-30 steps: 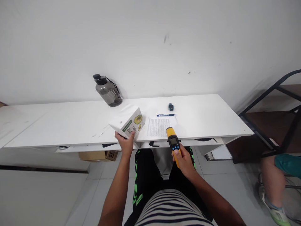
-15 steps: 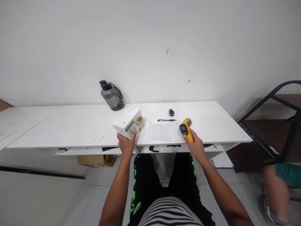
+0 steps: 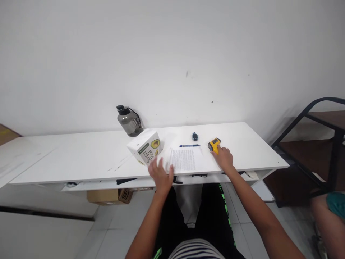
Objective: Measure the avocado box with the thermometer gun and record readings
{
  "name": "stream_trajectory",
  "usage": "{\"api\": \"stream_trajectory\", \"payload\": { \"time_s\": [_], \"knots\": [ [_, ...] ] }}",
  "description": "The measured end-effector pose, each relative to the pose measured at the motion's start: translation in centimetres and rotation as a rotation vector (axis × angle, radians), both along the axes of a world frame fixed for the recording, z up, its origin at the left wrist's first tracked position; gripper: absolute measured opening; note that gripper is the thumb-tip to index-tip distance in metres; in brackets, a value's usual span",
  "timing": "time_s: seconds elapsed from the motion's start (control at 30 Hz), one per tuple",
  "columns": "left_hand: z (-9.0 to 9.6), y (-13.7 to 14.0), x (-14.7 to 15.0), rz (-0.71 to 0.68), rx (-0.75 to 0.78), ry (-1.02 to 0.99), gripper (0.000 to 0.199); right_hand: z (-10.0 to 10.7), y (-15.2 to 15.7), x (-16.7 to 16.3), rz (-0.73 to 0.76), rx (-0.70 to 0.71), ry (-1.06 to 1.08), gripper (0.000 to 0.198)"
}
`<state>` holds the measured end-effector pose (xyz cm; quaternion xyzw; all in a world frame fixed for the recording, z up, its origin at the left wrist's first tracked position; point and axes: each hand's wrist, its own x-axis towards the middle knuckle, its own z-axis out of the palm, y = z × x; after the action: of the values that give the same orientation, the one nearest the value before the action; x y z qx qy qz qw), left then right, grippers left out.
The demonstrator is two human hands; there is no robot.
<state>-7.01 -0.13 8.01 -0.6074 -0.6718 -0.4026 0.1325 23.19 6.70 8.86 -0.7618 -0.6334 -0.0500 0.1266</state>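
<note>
Here, angled on the white tabletop [image 3: 86, 154], a white cardboard box [image 3: 147, 150] printed with avocados! Well right of it, a yellow-and-black plastic pistol-shaped thermometer [image 3: 213, 145], partly covered.

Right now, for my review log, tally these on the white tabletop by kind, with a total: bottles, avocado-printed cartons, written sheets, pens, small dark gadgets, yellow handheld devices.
Bottle: 1
Avocado-printed carton: 1
Written sheet: 1
Pen: 1
Small dark gadget: 1
Yellow handheld device: 1
Total: 6
</note>
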Motion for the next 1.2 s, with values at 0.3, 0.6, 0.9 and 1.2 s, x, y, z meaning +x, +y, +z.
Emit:
{"api": "stream_trajectory", "payload": {
  "time_s": [0.3, 0.6, 0.9, 1.2],
  "knots": [
    [4.0, 7.1, 4.7, -0.382, -0.625, 0.264, 0.041, 1.6, 1.3, -2.5, -0.012, 0.093, -0.097, 0.047],
    [1.2, 9.9, 6.0, -0.375, -0.553, 0.316, 0.055, 1.9, 7.9, -9.5, 0.483, -0.250, -0.119, 0.029],
    [0.7, 9.0, 5.5, -0.349, -0.588, 0.289, 0.055, -1.7, 7.5, -7.1, 0.726, 0.103, 0.245, 0.044],
    [1.0, 7.1, 4.2, -0.406, -0.628, 0.260, 0.051, -0.8, 4.1, -8.7, 0.735, -0.005, 0.784, 0.028]
  ]
}}
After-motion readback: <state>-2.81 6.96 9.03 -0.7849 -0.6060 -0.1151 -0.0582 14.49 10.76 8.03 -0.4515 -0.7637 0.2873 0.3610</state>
